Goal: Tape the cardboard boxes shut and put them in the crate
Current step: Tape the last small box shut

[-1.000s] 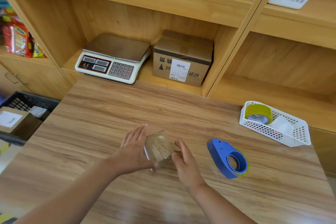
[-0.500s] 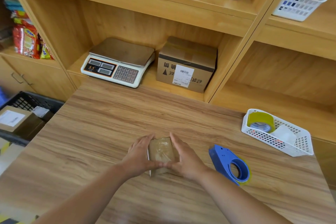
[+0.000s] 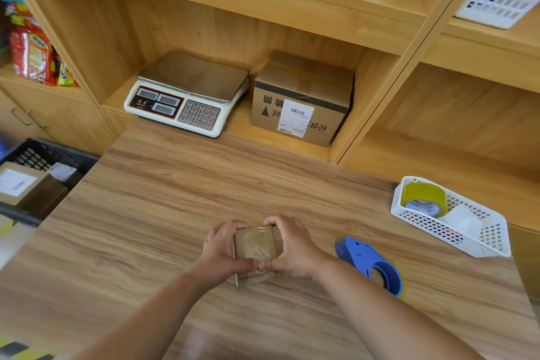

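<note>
A small cardboard box [image 3: 255,245] with shiny clear tape over its top sits on the wooden table [image 3: 175,213] near the front. My left hand [image 3: 223,251] grips its left side and my right hand [image 3: 295,248] grips its right side, fingers curled over the far edge and thumbs meeting at the near edge. A blue tape dispenser [image 3: 371,264] lies on the table just right of my right hand. The black crate [image 3: 35,155] stands low at the left, with taped boxes [image 3: 26,187] inside it.
A white basket [image 3: 455,231] with a yellow-green tape roll [image 3: 422,199] sits at the table's right edge. On the shelf behind stand a weighing scale [image 3: 187,93] and a larger labelled cardboard box [image 3: 301,99]. Snack packets [image 3: 32,52] fill the left shelf.
The small box was tilted up between my hands a second ago. Now it lies flat on the table, and both hands have closed in and curl round its sides.
</note>
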`<control>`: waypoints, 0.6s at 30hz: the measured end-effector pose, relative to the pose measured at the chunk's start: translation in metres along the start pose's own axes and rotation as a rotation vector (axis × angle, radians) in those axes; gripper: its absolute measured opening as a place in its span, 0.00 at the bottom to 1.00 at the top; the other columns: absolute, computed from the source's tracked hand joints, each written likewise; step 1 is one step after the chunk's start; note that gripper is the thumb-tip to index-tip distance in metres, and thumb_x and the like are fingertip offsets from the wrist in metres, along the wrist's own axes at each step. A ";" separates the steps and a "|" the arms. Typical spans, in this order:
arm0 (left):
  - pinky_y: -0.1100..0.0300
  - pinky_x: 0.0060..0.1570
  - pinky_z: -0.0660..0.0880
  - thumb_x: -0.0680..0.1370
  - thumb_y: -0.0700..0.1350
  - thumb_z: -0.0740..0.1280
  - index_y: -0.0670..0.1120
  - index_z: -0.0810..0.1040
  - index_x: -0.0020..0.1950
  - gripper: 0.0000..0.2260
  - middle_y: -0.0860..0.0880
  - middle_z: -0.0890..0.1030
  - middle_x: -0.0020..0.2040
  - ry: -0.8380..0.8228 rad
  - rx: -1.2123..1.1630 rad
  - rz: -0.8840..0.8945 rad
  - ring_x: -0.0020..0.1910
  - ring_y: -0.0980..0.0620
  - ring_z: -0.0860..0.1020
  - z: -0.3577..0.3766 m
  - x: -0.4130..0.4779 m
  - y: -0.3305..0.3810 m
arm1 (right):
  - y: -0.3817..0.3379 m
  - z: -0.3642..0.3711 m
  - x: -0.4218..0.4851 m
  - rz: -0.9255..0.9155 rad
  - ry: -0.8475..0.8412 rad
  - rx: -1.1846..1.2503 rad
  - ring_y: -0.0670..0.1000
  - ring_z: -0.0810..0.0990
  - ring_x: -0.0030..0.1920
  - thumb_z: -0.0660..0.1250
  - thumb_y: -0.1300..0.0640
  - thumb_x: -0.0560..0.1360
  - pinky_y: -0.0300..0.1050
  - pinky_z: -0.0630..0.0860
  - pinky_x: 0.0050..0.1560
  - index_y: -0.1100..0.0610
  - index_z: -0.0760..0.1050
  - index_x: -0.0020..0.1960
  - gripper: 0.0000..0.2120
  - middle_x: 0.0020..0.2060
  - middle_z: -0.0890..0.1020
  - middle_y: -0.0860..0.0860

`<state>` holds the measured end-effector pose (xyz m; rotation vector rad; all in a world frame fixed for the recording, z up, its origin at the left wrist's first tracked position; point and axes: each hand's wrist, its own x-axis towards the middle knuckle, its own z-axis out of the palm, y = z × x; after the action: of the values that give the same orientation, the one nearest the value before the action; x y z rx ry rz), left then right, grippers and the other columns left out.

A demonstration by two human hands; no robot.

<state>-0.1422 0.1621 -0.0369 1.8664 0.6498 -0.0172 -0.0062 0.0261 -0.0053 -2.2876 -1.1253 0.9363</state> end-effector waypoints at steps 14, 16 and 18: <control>0.50 0.62 0.66 0.60 0.64 0.66 0.67 0.73 0.47 0.17 0.62 0.72 0.50 0.185 -0.086 0.078 0.58 0.64 0.63 0.010 0.015 -0.003 | 0.002 0.005 0.008 -0.019 0.070 0.002 0.46 0.62 0.54 0.70 0.32 0.63 0.41 0.61 0.53 0.49 0.67 0.61 0.34 0.47 0.60 0.34; 0.50 0.61 0.66 0.60 0.63 0.66 0.65 0.74 0.45 0.15 0.61 0.73 0.49 0.213 -0.092 0.072 0.58 0.62 0.65 0.012 0.019 -0.003 | 0.003 0.009 0.007 -0.011 0.115 0.006 0.47 0.63 0.54 0.64 0.27 0.59 0.41 0.62 0.52 0.49 0.68 0.60 0.37 0.47 0.62 0.37; 0.50 0.61 0.67 0.61 0.64 0.65 0.64 0.74 0.44 0.13 0.61 0.73 0.49 0.228 -0.074 0.086 0.57 0.57 0.66 0.013 0.021 -0.003 | 0.005 0.012 0.006 -0.015 0.158 0.022 0.48 0.63 0.53 0.61 0.23 0.57 0.41 0.63 0.51 0.48 0.68 0.58 0.39 0.47 0.63 0.40</control>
<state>-0.1217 0.1604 -0.0518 1.8379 0.7156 0.2755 -0.0097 0.0288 -0.0194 -2.2878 -1.0585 0.7442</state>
